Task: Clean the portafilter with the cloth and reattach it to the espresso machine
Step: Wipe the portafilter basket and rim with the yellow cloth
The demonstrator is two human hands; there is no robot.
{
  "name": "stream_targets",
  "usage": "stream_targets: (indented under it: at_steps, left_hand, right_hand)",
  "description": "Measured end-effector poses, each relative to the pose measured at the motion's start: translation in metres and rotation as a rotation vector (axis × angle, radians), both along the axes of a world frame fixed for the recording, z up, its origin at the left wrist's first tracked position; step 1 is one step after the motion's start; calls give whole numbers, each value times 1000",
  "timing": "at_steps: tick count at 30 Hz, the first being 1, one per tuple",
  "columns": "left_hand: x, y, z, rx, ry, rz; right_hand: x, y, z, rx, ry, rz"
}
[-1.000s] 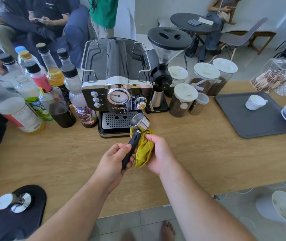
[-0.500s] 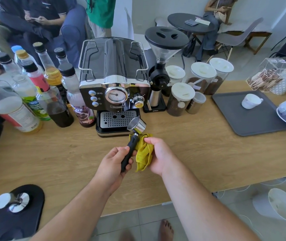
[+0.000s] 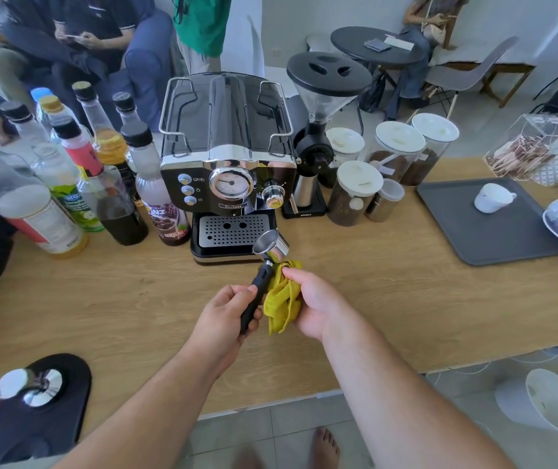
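The portafilter has a shiny steel basket and a black handle. My left hand grips that handle, with the basket tilted up just in front of the drip tray of the black and chrome espresso machine. A crumpled yellow cloth hangs in my right hand, right beside the handle and just below the basket. The cloth touches the underside of the basket neck.
Syrup bottles crowd the left of the wooden table. A grinder and coffee jars stand right of the machine. A grey tray holds a white cup. A tamper sits on a black mat front left. Seated people are behind.
Both hands, the portafilter and the cloth stay almost in place; the cloth has shifted slightly lower against the handle. The view has drifted a little.
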State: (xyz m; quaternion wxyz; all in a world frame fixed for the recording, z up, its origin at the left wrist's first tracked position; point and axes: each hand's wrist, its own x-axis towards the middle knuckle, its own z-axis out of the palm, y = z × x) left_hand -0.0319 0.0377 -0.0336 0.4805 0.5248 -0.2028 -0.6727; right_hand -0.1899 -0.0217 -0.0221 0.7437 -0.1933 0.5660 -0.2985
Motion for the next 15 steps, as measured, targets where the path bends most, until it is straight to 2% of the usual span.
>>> stream_targets:
  at_steps: [7, 12, 15]
  left_hand:
    - [6, -1, 0, -76, -117, -35]
    - [20, 0, -7, -92, -239, -32]
    - [19, 3, -9, -103, -315, -60]
  right_hand:
    - [-9, -2, 1, -16, -12, -72]
    - [-35, -9, 1, -22, -26, -314]
    - [-38, -17, 7, -125, -27, -427]
